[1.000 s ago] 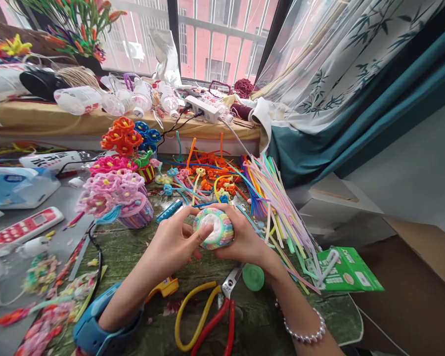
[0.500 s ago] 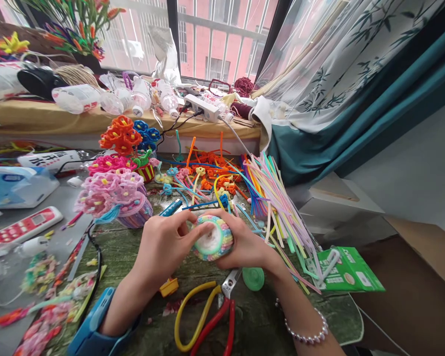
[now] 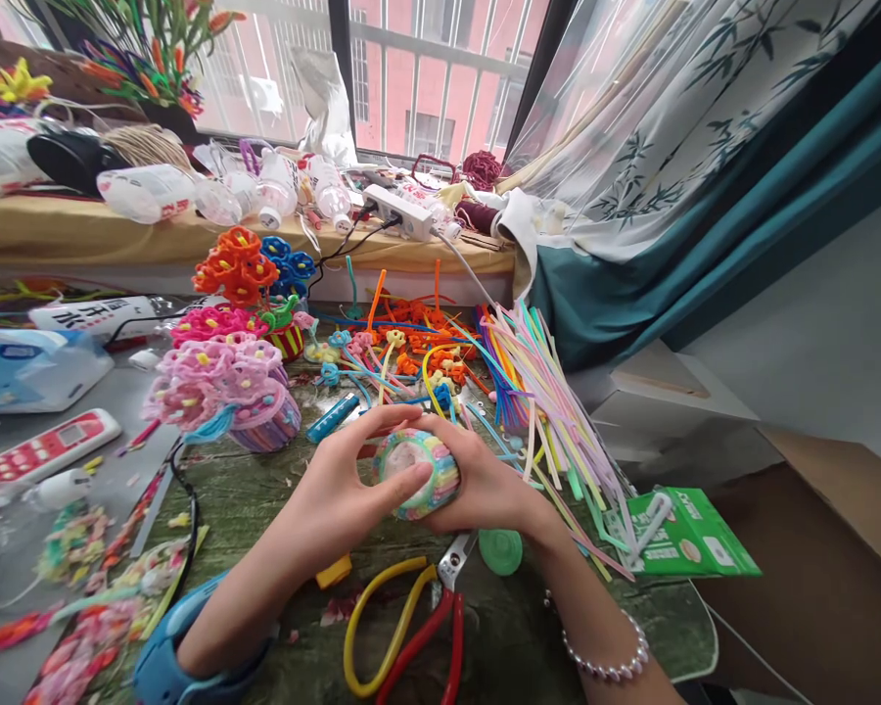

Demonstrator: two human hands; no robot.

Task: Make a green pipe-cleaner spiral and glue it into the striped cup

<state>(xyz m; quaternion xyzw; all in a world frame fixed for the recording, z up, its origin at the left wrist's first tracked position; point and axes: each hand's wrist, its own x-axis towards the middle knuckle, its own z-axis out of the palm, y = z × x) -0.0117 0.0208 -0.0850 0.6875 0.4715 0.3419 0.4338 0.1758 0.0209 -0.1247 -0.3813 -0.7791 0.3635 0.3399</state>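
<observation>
A small round pot (image 3: 444, 472) covered in pastel pipe cleaners is between my two hands, its open top tilted toward me with white filling inside. My left hand (image 3: 348, 480) curves around its left side, thumb across the near rim and fingers over the far side. Wrapped about the right side, my right hand (image 3: 485, 480) steadies it; some of its fingers are hidden behind the pot. Just below lie scissors (image 3: 451, 578) with red and yellow handles. Beside their blades rests a pale green disc (image 3: 500, 551), and a small yellow piece (image 3: 334, 570) is by my left wrist.
Pipe-cleaner flower pots (image 3: 264, 416) stand at left. Loose pipe cleaners (image 3: 550, 392) and a green packet (image 3: 694, 534) lie at right. A blue cylindrical item (image 3: 333, 418) is behind my left hand. Bottles (image 3: 147, 194) and a power strip (image 3: 400, 211) line the sill.
My left thumb has come out of the pot's opening and now lies across its near rim. The left fingers have spread farther around it, and the pot has tilted slightly.
</observation>
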